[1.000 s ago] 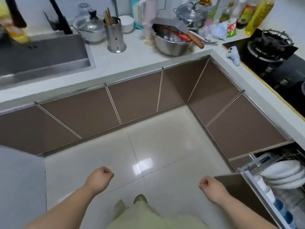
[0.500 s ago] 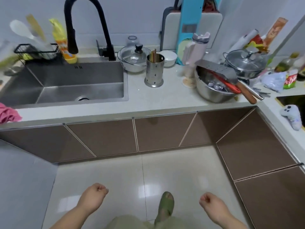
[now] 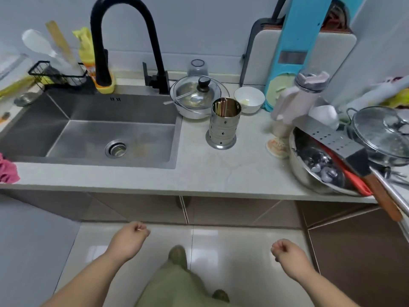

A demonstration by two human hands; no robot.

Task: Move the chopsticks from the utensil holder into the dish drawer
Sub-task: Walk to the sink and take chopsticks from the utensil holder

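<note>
While both fists, left hand (image 3: 128, 241) and right hand (image 3: 290, 254), hang curled and empty, only the chopsticks' (image 3: 221, 107) tips show above the utensil holder (image 3: 223, 127).

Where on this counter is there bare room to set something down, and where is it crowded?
Free: the counter strip in front of the utensil holder, running from the sink edge to the big steel bowl. Crowded: behind the holder, with the lidded pot and white bowl, and the right end, piled with cookware.

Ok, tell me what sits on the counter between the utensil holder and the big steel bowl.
In the head view, only bare counter lies between the utensil holder and the steel bowl; the pale bottle stands further back.
</note>
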